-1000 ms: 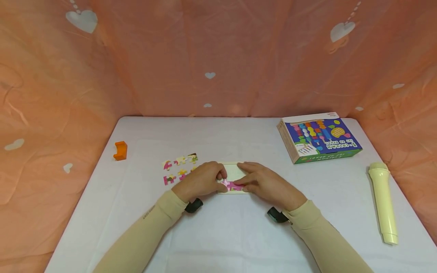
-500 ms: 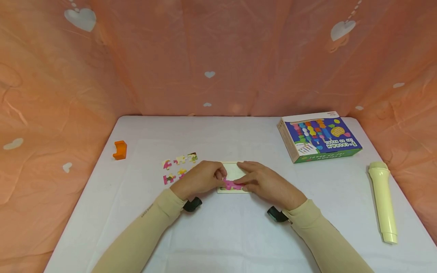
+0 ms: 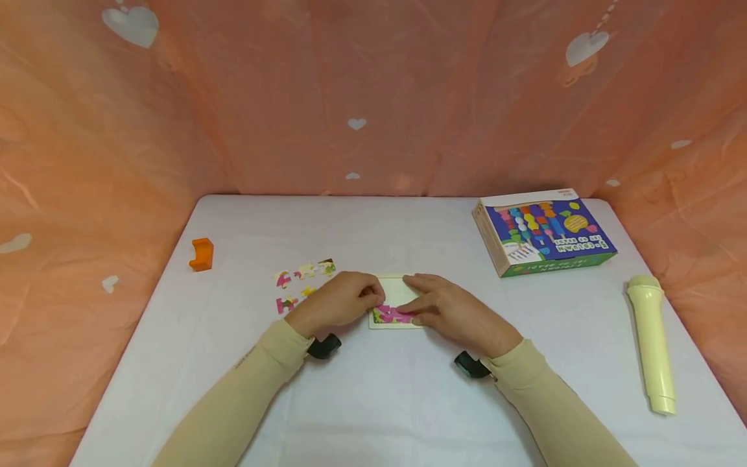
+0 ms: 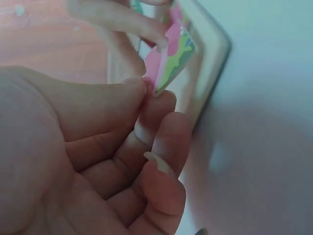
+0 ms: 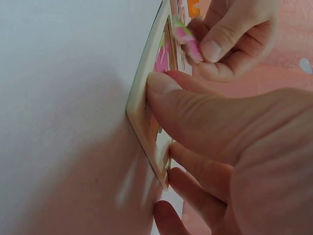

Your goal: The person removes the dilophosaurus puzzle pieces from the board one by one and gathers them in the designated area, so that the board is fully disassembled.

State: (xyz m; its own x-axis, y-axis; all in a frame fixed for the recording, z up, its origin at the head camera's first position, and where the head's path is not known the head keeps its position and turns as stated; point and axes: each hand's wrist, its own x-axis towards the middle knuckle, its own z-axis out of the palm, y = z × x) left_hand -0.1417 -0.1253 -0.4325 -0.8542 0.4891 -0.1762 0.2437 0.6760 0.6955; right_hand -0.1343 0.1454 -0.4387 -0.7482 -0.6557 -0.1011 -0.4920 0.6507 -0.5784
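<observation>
In the head view a small pale puzzle tray lies mid-table with pink and green pieces along its near side. My left hand is at the tray's left side. It pinches a pink and green puzzle piece between thumb and fingertips, as the left wrist view shows; that piece is tilted above the tray. My right hand rests over the tray's right part with its fingers spread. Its thumb presses near the tray's rim, and other fingers touch its edge. My hands hide part of the tray.
Several loose puzzle pieces lie left of the tray, some hidden by my left arm. An orange block sits at the far left. A colourful toy box stands at the back right, a pale yellow tube near the right edge.
My left hand has shifted slightly left and up off the tray's near-left corner with a piece in its fingers, uncovering the pieces there. My right hand stays about where it was.
</observation>
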